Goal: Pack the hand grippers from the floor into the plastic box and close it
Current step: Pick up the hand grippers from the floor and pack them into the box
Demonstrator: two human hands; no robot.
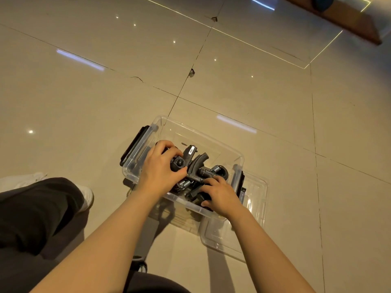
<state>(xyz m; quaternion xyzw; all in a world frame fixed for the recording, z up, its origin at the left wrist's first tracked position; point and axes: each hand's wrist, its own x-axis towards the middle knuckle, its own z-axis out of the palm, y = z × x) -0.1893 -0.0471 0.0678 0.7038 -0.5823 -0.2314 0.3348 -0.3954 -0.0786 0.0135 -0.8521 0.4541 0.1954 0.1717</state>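
A clear plastic box (pixel 213 142) with black side latches stands open on the tiled floor. Several black hand grippers (pixel 200 163) with metal springs lie piled inside it. My left hand (pixel 163 166) reaches into the box's left part, its fingers curled round a black hand gripper with a round dial (pixel 179 162). At the box's near right corner my right hand (pixel 221 194) grips another black hand gripper's handle (pixel 195 196). The clear lid (pixel 251 212) lies flat on the floor, partly under the box's right side.
My leg in dark trousers (pixel 36 212) and a white shoe (pixel 87 195) are at the left. A small dark object (pixel 139 264) lies on the floor near my body. A wooden furniture edge (pixel 351 20) runs across the top right. Cracked tile joints cross the floor.
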